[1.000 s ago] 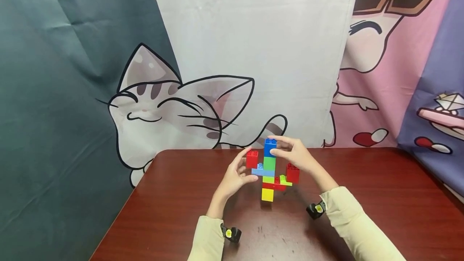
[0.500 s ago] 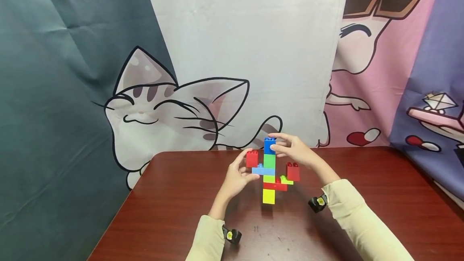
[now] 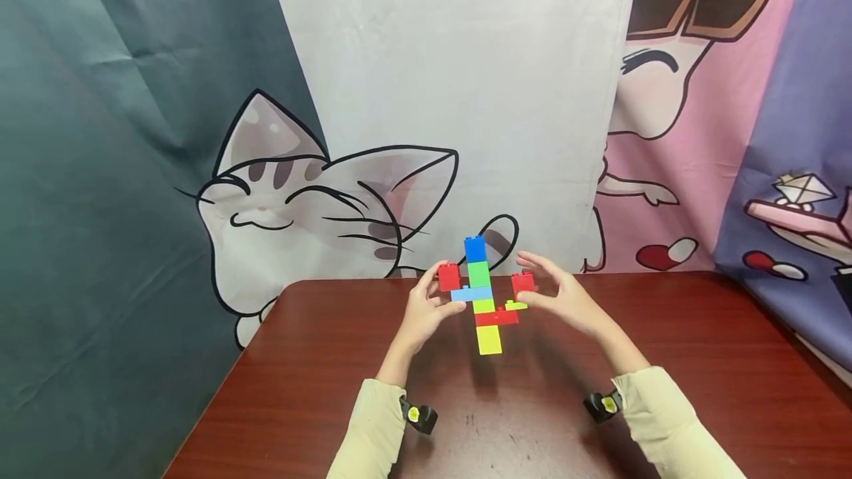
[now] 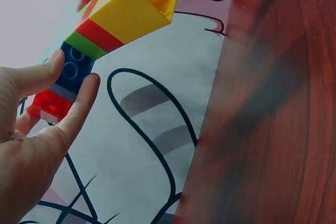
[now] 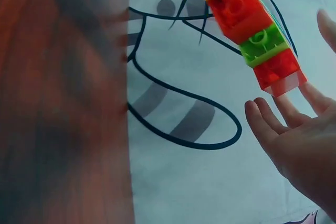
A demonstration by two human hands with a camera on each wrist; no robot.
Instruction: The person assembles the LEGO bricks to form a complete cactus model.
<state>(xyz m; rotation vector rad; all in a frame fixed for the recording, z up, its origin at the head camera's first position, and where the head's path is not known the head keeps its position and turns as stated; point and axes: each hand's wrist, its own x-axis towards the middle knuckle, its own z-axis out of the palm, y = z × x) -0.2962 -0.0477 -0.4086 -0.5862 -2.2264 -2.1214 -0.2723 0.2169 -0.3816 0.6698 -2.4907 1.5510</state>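
Note:
A tower of toy building bricks (image 3: pixel 478 274) leans, its top tipped to the left in the head view. It runs from a yellow brick (image 3: pixel 489 340) at the bottom up to a dark blue one (image 3: pixel 475 249). My left hand (image 3: pixel 421 316) pinches its left arm, thumb at the light blue brick (image 3: pixel 471 293) and fingers behind the left red brick (image 3: pixel 449 277). The yellow brick's hollow underside shows in the left wrist view. My right hand (image 5: pixel 310 140) has its fingers extended, fingertips right at the end of the right arm's red brick (image 5: pixel 278 70), thumb apart.
A reddish-brown wooden table (image 3: pixel 286 405) lies under the hands. Behind it hangs a printed cloth backdrop (image 3: pixel 399 58) with a cartoon cat. Each wrist wears a small black camera (image 3: pixel 419 415).
My right hand has let go of the dark blue brick at the top and moved down to the right red brick. The tower has shifted up and left and now leans.

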